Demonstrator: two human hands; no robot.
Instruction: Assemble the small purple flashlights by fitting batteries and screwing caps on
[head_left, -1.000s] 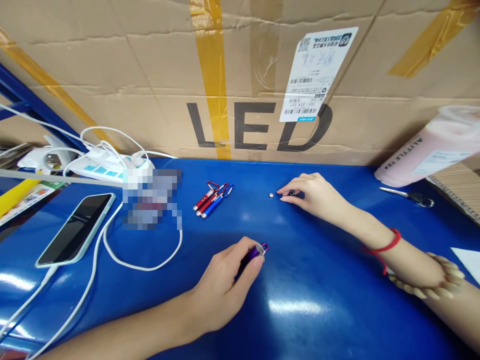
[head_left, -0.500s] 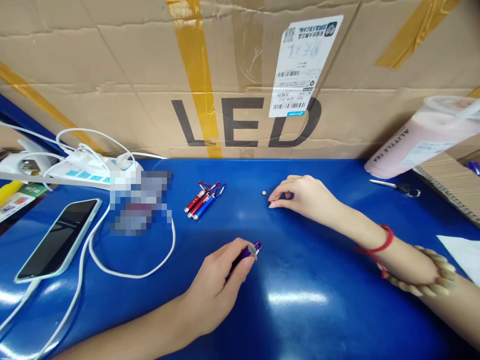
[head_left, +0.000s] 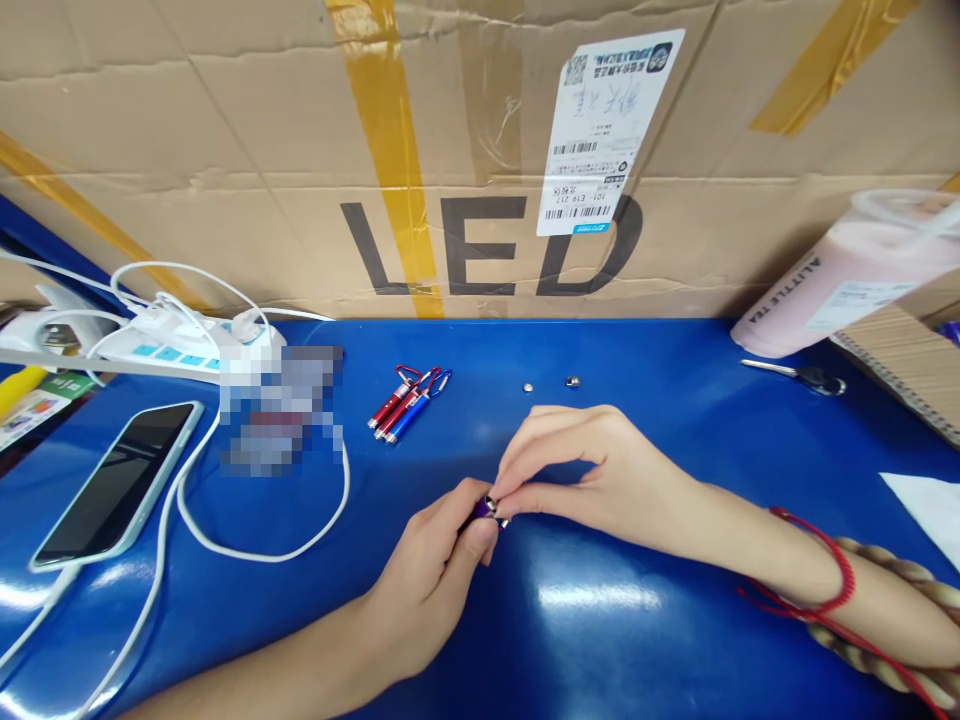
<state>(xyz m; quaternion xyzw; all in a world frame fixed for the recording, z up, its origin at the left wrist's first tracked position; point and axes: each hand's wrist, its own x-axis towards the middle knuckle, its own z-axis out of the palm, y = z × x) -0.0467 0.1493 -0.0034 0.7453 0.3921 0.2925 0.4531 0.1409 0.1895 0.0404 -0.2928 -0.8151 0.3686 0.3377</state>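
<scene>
My left hand [head_left: 424,585] is closed around a small purple keychain flashlight [head_left: 478,514], its end turned up between thumb and forefinger. Against that end, my right hand [head_left: 600,465] pinches a small silver button cell [head_left: 491,504], mostly covered by the fingertips. Beyond my hands, another button cell [head_left: 527,388] lies on the blue table. A short silver metal cap [head_left: 573,381] rests to its right. Farther left lie a red keychain flashlight [head_left: 388,405], a second red one beside it, and a blue keychain flashlight [head_left: 409,417], each with a carabiner clip.
A large cardboard box [head_left: 262,130] closes off the back. On the left are a phone [head_left: 116,485], a white cable [head_left: 176,500] and a power strip [head_left: 187,345]. A pink drink cup [head_left: 832,275], a key [head_left: 795,375] and white paper [head_left: 919,515] sit at right.
My right hand has come from beside the loose button cell to the purple flashlight's end in my left hand. The metal cap now shows where that hand was. My left hand stays nearly still.
</scene>
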